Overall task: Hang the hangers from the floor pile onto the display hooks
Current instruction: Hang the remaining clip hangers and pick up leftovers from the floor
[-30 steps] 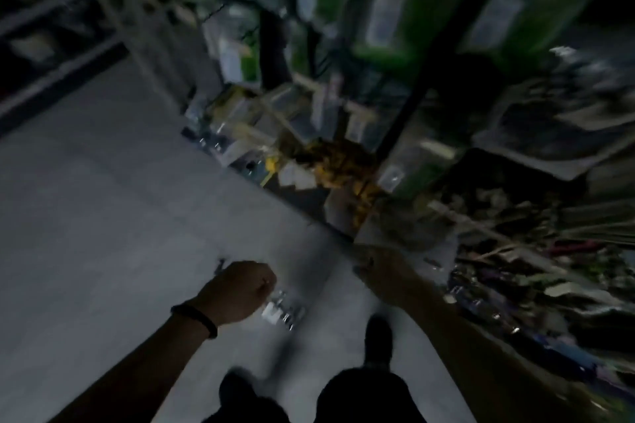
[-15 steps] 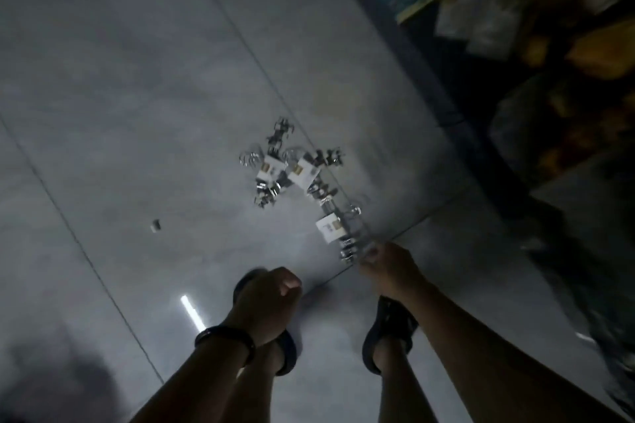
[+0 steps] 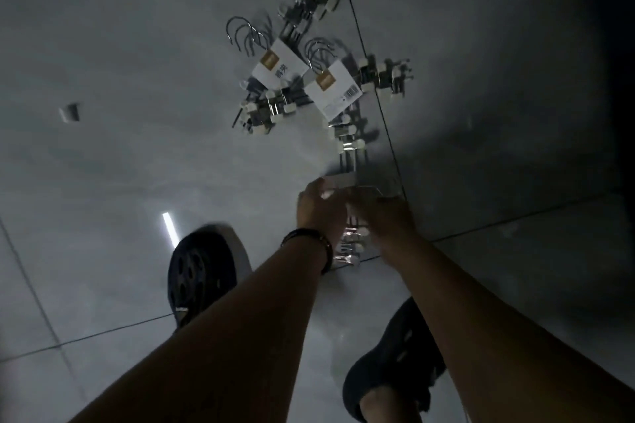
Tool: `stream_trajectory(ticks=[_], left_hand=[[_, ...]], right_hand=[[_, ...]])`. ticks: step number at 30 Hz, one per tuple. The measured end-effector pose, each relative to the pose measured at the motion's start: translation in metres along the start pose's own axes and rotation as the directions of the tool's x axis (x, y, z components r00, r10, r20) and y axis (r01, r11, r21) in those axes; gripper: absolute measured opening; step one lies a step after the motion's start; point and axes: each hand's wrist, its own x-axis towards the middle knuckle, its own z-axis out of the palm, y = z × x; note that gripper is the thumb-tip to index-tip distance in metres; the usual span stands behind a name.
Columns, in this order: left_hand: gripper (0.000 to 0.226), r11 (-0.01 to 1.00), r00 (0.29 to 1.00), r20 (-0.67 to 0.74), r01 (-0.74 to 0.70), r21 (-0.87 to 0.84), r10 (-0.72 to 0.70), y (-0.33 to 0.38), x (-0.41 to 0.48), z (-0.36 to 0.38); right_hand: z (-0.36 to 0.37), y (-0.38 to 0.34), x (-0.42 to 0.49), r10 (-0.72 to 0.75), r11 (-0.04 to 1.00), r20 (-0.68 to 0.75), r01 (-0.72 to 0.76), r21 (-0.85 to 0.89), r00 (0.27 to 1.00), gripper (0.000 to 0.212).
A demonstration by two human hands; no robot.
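A pile of metal clip hangers lies on the grey tiled floor. Two bundles carry white cards: the left bundle and the middle bundle, with chrome hooks fanning out on the left. The nearest bundle stretches towards me, and its clips show between my wrists. My left hand grips that bundle at its card, thumb on top. My right hand curls over the same bundle from the right; its fingertips are blurred. No display hooks are in view.
A small white scrap lies on the floor to the left. My dark shoes stand just behind the hands. A bright light strip reflects off the tiles. The right edge is in deep shadow.
The view swung from the shelves down to the floor pile. My left hand moved from a fist by my foot onto the nearest bundle, joining my right hand there.
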Motion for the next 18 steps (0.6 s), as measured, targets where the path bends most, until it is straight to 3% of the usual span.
stream_trajectory(ticks=[3, 5, 9, 13, 15, 18], left_hand=[[0.029, 0.993, 0.998, 0.024, 0.061, -0.097, -0.059, 0.001, -0.001, -0.002], [0.023, 0.986, 0.994, 0.054, 0.106, -0.127, -0.099, 0.003, -0.015, -0.017], [0.014, 0.987, 0.984, 0.123, 0.111, 0.119, -0.125, 0.010, -0.030, -0.061], [0.030, 0.889, 0.981, -0.110, -0.095, 0.448, 0.160, 0.044, -0.013, -0.093], [0.044, 0.756, 0.930, -0.067, -0.250, 0.605, 0.361, 0.073, -0.001, -0.099], [0.059, 0.460, 0.782, 0.064, -0.429, 0.778, 0.620, 0.113, 0.031, -0.091]], right_hand=[[-0.003, -0.002, -0.016, -0.084, 0.994, 0.151, 0.093, -0.054, 0.985, 0.040], [-0.010, -0.006, -0.033, -0.148, 0.969, 0.153, 0.174, -0.176, 0.977, 0.049], [-0.024, -0.018, -0.066, -0.185, 0.942, 0.112, 0.208, -0.262, 0.976, 0.050], [-0.055, -0.039, -0.095, -0.271, 0.853, 0.123, 0.298, -0.429, 0.955, 0.045], [-0.063, -0.048, -0.098, -0.333, 0.828, 0.129, 0.355, -0.435, 0.934, 0.038], [-0.062, -0.066, -0.091, -0.403, 0.847, 0.063, 0.398, -0.354, 0.913, 0.028]])
